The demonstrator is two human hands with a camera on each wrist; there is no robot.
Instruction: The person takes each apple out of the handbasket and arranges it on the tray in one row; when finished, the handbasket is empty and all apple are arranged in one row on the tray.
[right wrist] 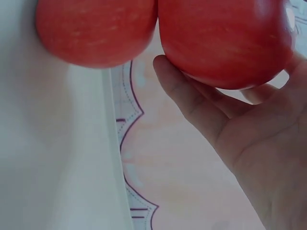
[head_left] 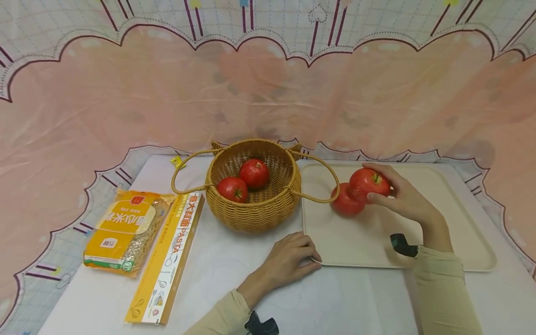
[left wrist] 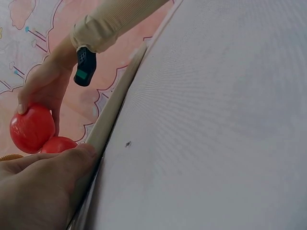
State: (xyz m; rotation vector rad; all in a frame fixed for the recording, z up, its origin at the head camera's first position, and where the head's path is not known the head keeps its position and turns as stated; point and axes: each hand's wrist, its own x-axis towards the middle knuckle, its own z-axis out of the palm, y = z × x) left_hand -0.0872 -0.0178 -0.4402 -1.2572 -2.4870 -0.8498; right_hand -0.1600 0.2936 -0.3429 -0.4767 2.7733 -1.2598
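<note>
Nearest the camera: two beige ribbed sleeves (head_left: pixel 444 288), each with a small black wrist-worn device (head_left: pixel 404 245). Right hand (head_left: pixel 408 200) grips a glossy red round apple (head_left: pixel 368 180), stem up, above the far-left part of a cream rectangular shallow tray (head_left: pixel 356 244). Second red apple (head_left: pixel 345 207) sits on the tray right beside the held one; can't confirm contact. Left hand (head_left: pixel 289 258), fingers curled, pinches the tray's near-left corner.

In the way: the right loop handle (head_left: pixel 323 201) of a golden-brown woven wicker basket (head_left: pixel 251 218) sticks out over the tray, overlapping the second apple's left edge in head view. Basket holds two more red apples (head_left: pixel 254 174). Left of it: yellow-and-white flat pasta box (head_left: pixel 169 260), orange clear-windowed plastic food bag (head_left: pixel 123 232) alongside. Crumpled yellow scrap (head_left: pixel 177 162) behind.
</note>
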